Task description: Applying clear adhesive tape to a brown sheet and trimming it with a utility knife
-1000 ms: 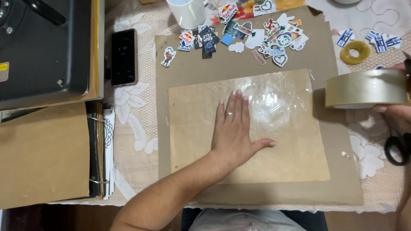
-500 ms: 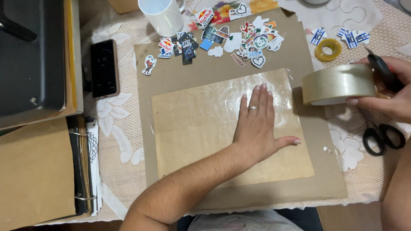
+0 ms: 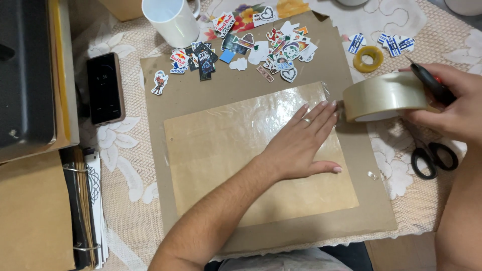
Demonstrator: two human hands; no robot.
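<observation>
Left hand (image 3: 301, 145) flat, fingers spread on taped brown sheet (image 3: 251, 155); right hand (image 3: 447, 103) clamped on tape roll (image 3: 384, 95) and cutter, whose strip could wrinkle if pulled askew.

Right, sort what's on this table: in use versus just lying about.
In use: left hand pressing the taped sheet; right hand holding the tape roll; cardboard backing.

Lying about: stickers, phone, mug, scissors, small yellow tape ring.
</observation>
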